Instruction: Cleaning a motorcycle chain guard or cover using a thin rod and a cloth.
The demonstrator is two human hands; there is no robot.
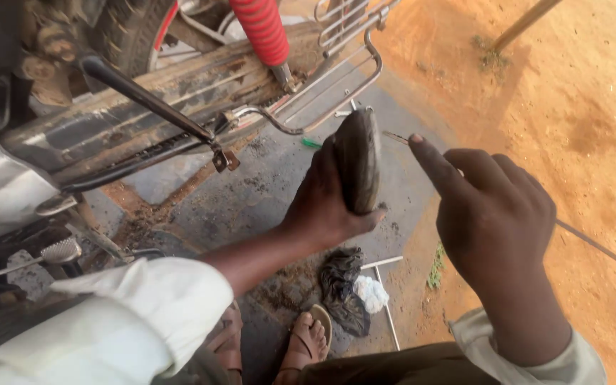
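head view | left hand (322,203) wrapped around dark oval pad (358,160), held upright above its palm | right hand (490,214) pinches thin metal rod (396,137), tip just beside the pad | motorcycle (144,107) behind

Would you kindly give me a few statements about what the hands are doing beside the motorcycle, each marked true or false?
1. The left hand grips a dark, flat rounded part. True.
2. The right hand holds a hammer. False: it holds a thin metal tool, its index finger stretched out.
3. A dark rag lies on the ground by a sandalled foot. True.
4. The motorcycle's shock spring is blue. False: it is red.
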